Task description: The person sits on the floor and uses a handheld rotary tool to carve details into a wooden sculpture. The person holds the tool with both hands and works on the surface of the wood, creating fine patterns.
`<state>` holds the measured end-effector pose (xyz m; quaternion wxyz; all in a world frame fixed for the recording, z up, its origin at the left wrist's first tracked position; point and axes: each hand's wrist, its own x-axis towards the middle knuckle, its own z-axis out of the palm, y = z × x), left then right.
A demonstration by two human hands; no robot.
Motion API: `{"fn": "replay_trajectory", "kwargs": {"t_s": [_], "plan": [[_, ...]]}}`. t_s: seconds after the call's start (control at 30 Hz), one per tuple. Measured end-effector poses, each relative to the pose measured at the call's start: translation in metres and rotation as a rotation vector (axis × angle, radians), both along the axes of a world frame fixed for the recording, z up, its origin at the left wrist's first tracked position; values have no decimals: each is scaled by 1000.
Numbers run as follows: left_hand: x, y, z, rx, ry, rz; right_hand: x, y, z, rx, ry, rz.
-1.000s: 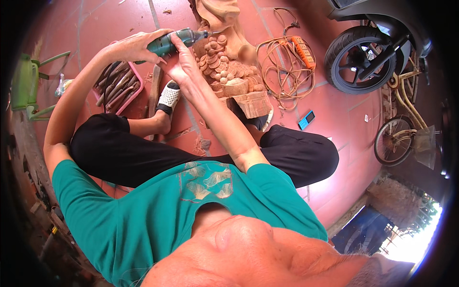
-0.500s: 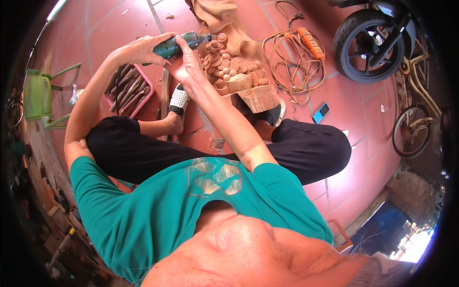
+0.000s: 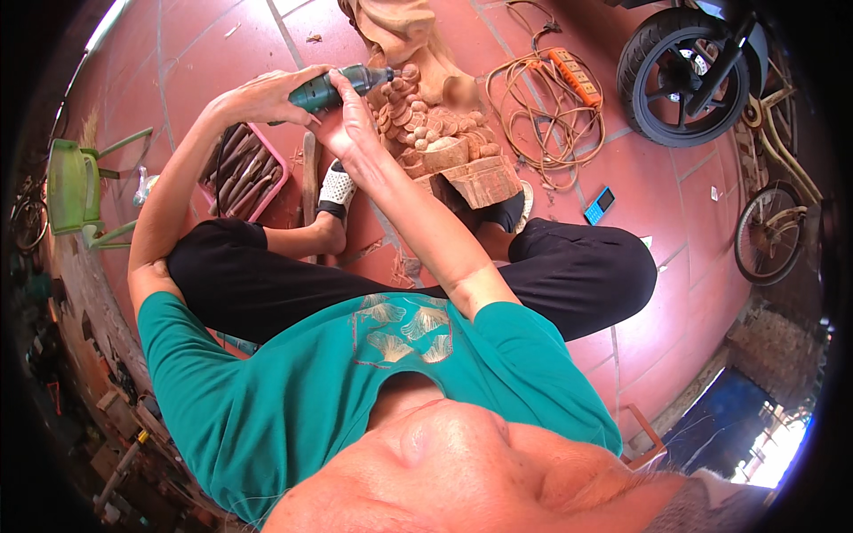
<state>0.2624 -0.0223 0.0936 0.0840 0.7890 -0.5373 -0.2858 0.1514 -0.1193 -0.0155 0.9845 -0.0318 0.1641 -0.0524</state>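
Note:
A dark green rotary tool [image 3: 313, 94] lies crosswise in my two hands, its metal tip pointing right at a wood carving [image 3: 416, 120]. My left hand [image 3: 271, 93] is closed around the rear of its body. Near the front, my right hand [image 3: 350, 123] grips it, thumb on top. The tip is at the upper edge of the carved coin-like discs and round beads; whether it touches the wood is too small to tell. The carving stands between my feet, with smooth flowing folds at its far end and a rough block base [image 3: 482, 182] toward me.
Left of my feet, a pink basket [image 3: 277, 178] holds several carving tools with wooden handles. A green chair [image 3: 71, 186] stands farther left. To the right are an orange power strip [image 3: 575, 77] with a coiled cord, a blue phone [image 3: 600, 205] and a motorbike wheel [image 3: 682, 78].
The rotary tool and both hands have barely shifted along the carving's upper edge. The whole view has tilted slightly; my grip looks the same.

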Motion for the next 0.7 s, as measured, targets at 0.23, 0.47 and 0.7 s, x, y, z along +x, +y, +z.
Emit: {"fn": "replay_trajectory", "kwargs": {"t_s": [0.23,0.47,0.7], "plan": [[1,-1,0,-7,-25,-15,1,1,-2,2,13,-1],[1,-7,4,36,7,-11,3,1,-3,-108,-10,-7],[1,-10,3,79,-19,19,5,0,-1,-132,-18,-21]]}}
